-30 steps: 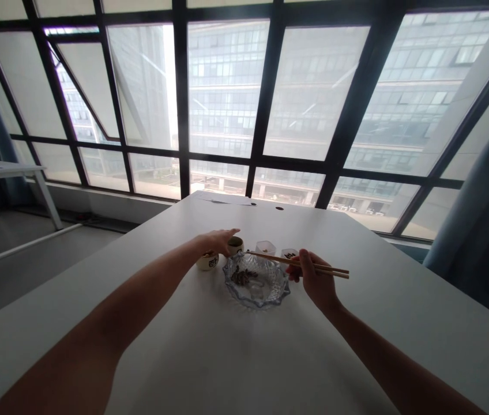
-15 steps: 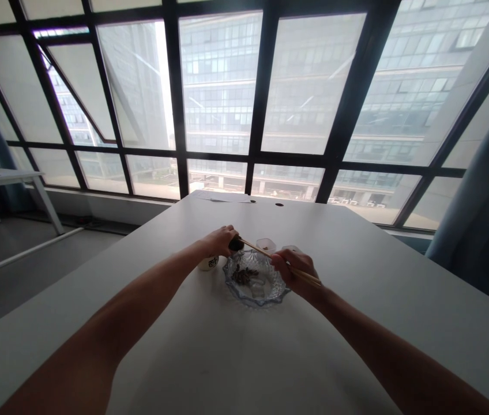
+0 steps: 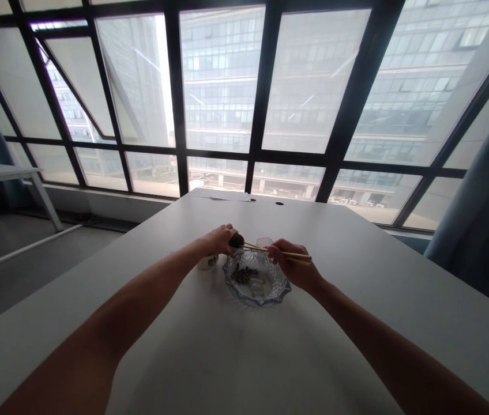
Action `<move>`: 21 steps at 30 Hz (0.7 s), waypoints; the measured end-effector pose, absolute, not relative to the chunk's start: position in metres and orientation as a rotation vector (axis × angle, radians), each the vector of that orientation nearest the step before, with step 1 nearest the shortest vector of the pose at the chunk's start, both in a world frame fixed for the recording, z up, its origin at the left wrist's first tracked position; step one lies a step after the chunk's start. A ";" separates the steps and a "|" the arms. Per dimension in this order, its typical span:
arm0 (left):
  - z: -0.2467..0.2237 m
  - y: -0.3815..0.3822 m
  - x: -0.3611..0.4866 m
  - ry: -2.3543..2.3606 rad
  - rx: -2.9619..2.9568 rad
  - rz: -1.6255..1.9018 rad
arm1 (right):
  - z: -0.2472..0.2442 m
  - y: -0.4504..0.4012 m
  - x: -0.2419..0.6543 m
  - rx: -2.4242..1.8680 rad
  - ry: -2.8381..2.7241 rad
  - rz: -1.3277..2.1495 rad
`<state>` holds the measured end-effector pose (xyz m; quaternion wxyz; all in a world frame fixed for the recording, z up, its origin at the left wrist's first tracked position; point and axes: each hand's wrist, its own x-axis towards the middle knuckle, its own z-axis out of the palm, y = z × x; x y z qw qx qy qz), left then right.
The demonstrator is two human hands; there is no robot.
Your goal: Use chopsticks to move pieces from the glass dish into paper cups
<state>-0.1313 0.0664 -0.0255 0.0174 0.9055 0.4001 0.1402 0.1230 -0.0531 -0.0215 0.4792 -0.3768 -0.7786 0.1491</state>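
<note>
My left hand (image 3: 222,239) is closed around a small dark rounded object (image 3: 236,240), which may be a container; its kind is unclear. Chopsticks (image 3: 294,255) are gripped in my right hand (image 3: 294,266), and their tips reach left to the dark object, touching or entering it. Below both hands stands a clear scalloped glass bowl (image 3: 273,294). Thin dark brown pieces (image 3: 242,274) lie in its left part, with something clear beside them. Under my left wrist is a pale cup (image 3: 207,263) with black characters, partly covered by that hand.
A small translucent container (image 3: 264,242) stands behind the bowl, partly hidden by my right hand. White paper (image 3: 222,196) lies at the far end of the white table (image 3: 175,340), near two dark holes. Windows rise behind; another table (image 3: 2,173) stands left.
My right hand has shifted slightly and turned the chopsticks flatter, their tips now spread a little at the dark object. My left hand stays nearly still.
</note>
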 end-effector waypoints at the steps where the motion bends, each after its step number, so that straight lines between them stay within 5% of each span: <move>1: -0.025 0.066 -0.131 1.240 2.804 0.443 | -0.021 -0.054 0.123 -0.922 -1.916 0.361; 21: -0.026 0.067 -0.127 1.392 2.718 0.306 | 0.008 -0.084 0.119 -1.014 -1.604 0.545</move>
